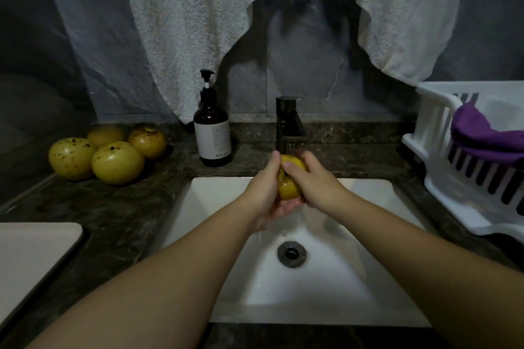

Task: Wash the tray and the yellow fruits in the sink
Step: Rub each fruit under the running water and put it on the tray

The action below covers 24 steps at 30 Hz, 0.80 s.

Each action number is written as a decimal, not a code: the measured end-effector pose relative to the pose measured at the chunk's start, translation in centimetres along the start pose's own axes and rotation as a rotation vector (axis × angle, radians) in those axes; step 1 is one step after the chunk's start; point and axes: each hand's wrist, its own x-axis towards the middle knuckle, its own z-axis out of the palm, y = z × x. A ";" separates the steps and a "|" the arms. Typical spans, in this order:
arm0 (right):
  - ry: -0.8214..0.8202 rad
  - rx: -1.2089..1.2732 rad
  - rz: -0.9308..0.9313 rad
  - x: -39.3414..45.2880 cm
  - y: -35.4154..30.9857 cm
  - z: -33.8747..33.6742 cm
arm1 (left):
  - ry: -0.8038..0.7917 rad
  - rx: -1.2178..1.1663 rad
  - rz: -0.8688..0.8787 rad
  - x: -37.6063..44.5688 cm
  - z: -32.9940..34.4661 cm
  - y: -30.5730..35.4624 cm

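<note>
Hands grip wet yellow fruit under running faucet.

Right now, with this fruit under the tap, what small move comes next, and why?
Probably turn the yellow fruit a little between the left hand and right hand. Both hands grip it under the faucet, where water runs, so the covered sides likely still need rinsing.

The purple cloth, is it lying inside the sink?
No, the purple cloth hangs over the white dish rack on the counter, right of the sink.
</note>
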 end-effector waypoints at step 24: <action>0.064 0.055 0.174 0.6 0.0 0.0 | 0.002 0.132 0.166 0.6 1.0 -0.6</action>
